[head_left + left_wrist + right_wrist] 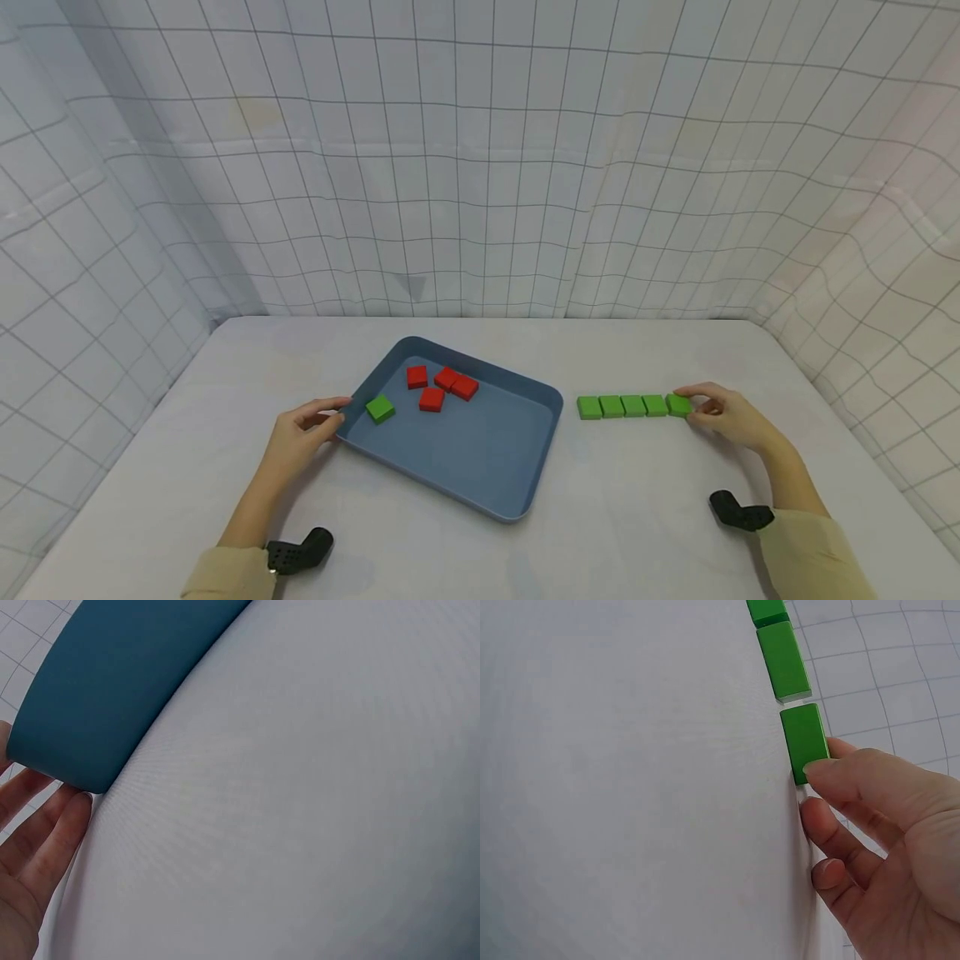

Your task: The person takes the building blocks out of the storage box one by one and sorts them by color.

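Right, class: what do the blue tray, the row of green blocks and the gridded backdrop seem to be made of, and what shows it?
Blue tray: probably moulded plastic, matte; smooth, even colour and rounded corners.
Row of green blocks: perhaps painted wood or plastic, smooth; even colour and crisp edges leave both open.
Gridded backdrop: likely thin fabric or plastic sheeting; its lines ripple.

Blue tray [480, 450] sitting skewed, left hand [294, 440] touching its left corner; four red blocks [431, 400] and one green block [380, 409] lying inside. Right of it, five green blocks [633, 406] forming row, right hand [737, 418] pinching rightmost block [678, 406].
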`<action>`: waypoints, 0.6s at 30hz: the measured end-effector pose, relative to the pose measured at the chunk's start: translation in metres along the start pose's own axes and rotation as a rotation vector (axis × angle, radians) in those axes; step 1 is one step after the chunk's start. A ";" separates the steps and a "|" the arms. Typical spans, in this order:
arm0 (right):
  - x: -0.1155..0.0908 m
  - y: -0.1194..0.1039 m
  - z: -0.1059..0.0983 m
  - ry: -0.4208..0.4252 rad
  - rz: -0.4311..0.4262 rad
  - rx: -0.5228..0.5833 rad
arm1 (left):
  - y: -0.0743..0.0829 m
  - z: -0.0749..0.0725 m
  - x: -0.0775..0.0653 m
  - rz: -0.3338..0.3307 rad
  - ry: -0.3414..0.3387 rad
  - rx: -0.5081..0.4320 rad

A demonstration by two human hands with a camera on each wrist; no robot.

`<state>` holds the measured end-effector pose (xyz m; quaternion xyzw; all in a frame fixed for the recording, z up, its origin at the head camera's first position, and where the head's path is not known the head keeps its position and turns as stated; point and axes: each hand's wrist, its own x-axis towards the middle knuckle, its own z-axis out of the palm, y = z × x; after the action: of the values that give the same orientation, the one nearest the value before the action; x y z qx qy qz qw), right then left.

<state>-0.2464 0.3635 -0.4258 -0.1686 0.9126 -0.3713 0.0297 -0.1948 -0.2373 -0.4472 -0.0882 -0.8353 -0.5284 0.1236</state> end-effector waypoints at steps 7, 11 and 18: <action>0.004 0.002 0.000 -0.031 0.026 -0.026 | 0.001 0.000 0.000 -0.008 0.001 -0.005; 0.005 0.000 -0.001 -0.045 0.035 -0.025 | 0.000 0.000 0.000 -0.006 -0.001 -0.007; 0.006 -0.003 -0.001 -0.055 0.054 -0.013 | 0.000 0.000 0.000 -0.006 0.003 -0.013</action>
<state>-0.2510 0.3605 -0.4227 -0.1541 0.9181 -0.3595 0.0639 -0.1950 -0.2371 -0.4478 -0.0856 -0.8321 -0.5342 0.1227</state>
